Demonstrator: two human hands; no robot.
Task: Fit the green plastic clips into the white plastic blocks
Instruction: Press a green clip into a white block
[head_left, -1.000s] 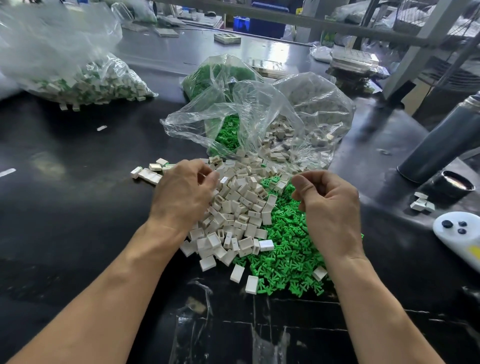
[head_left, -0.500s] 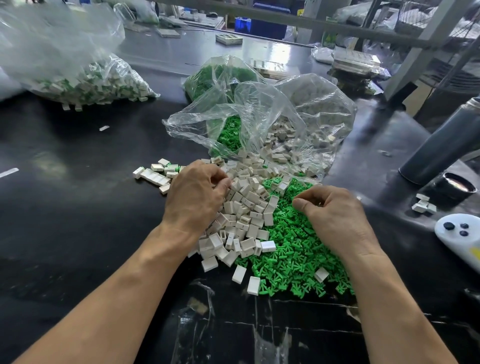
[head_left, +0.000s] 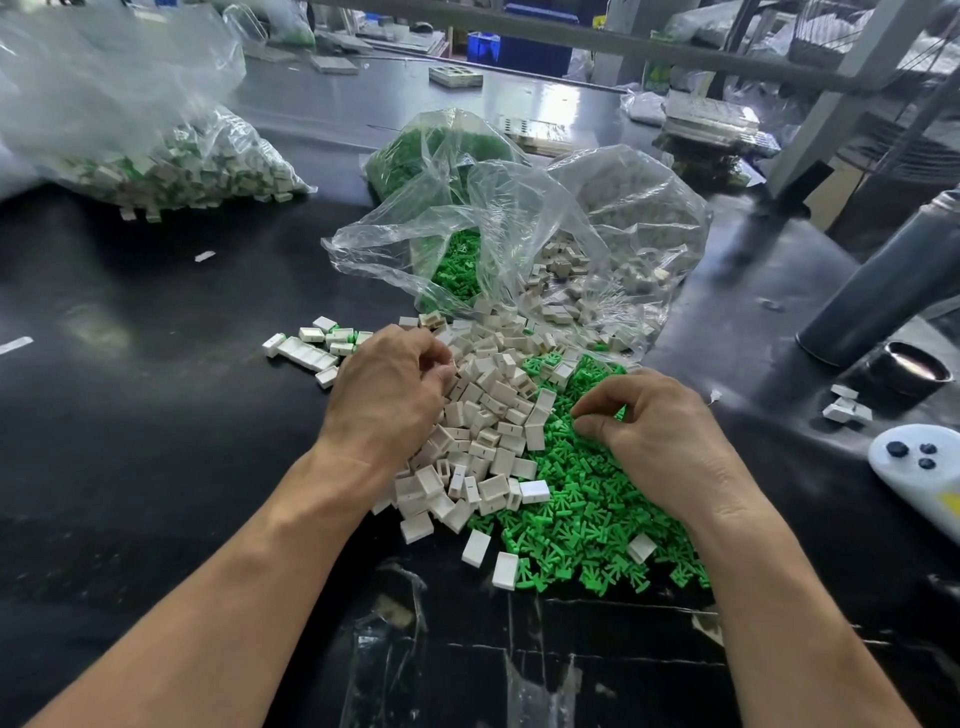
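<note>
Digging into the piles, my left hand (head_left: 387, 395) curls over white blocks (head_left: 488, 415); at 3 o'clock my right hand (head_left: 654, 441) pinches among green clips (head_left: 582, 509), though I cannot tell what either holds.

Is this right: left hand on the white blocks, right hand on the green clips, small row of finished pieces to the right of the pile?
Not quite. The head view shows the row of finished pieces left of the pile, beside the left hand. The rest holds: left hand on the white blocks, right hand on the green clips.
</note>
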